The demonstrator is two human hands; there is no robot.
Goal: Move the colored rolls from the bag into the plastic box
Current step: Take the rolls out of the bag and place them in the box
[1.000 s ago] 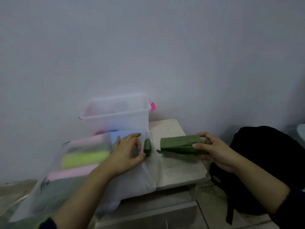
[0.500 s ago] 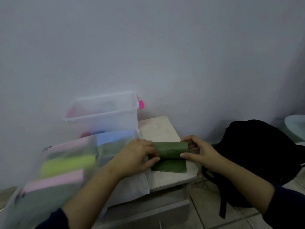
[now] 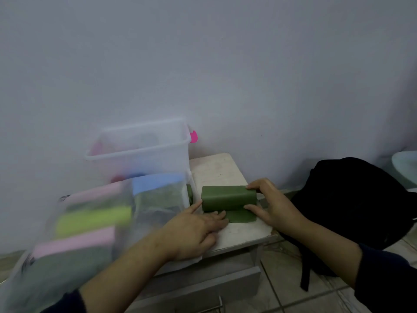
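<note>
A dark green roll (image 3: pixel 228 197) lies on the small white table (image 3: pixel 216 170), its loose end spread flat in front of it. My right hand (image 3: pixel 270 204) grips the roll's right end between thumb and fingers. My left hand (image 3: pixel 196 231) lies flat, its straight fingers touching the roll's left side and the loose end. The clear bag (image 3: pixel 90 222) at the left holds pink, yellow-green, blue and green rolls. Behind it stands the clear plastic box (image 3: pixel 140 150) with pink latches and some coloured things inside.
A black backpack (image 3: pixel 352 199) sits on the tiled floor right of the table. The wall rises directly behind the box. A drawer front with a handle (image 3: pixel 203 292) is below the table top. A pale basin edge (image 3: pixel 406 163) shows at far right.
My left hand let go of the roll's left end and now lies flat in front of it. More of the roll's sheet lies unrolled on the table. My right hand kept its grip.
</note>
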